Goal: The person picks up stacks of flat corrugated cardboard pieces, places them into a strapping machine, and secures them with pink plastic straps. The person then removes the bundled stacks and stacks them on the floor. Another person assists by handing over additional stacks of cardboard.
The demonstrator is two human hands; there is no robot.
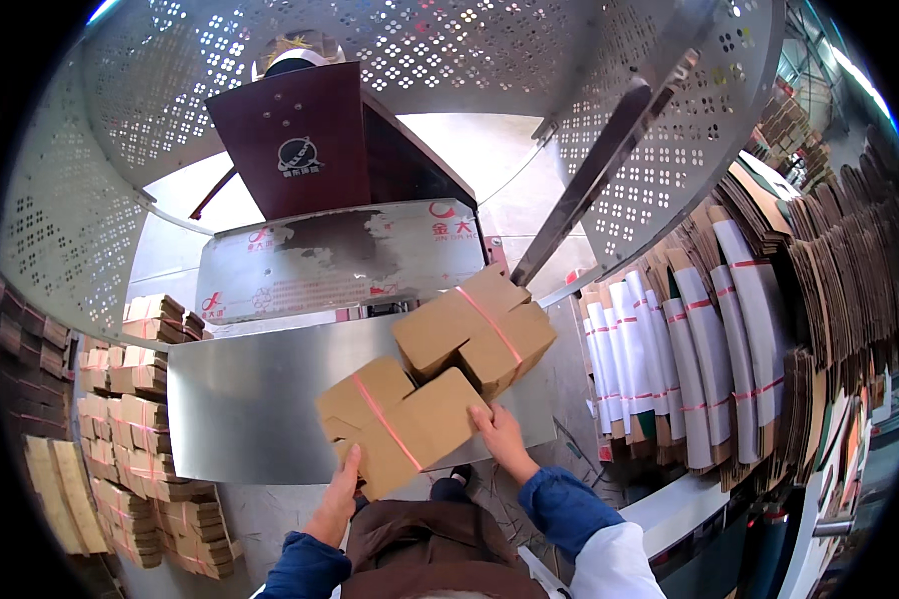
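Both my hands hold a bundle of brown cardboard blanks (415,429) above the near part of a bare metal table. A pink strap crosses its near section and another crosses its far section; I cannot tell whether these are one bundle or two. My left hand (338,499) grips the near left corner, thumb along the edge and fingers mostly hidden. At the near right edge, my right hand (501,437) is closed on the cardboard, its thumb on top. Beyond the bundle stands a strapping machine (290,150) with a dark red housing and a worn metal top plate (240,265).
A perforated metal guard (449,60) curves around the machine, with a slanted metal bar (594,180) at right. The metal table (260,409) lies before me. Strapped cardboard stacks (140,429) stand at left. White and brown bundles (709,339) line the right side.
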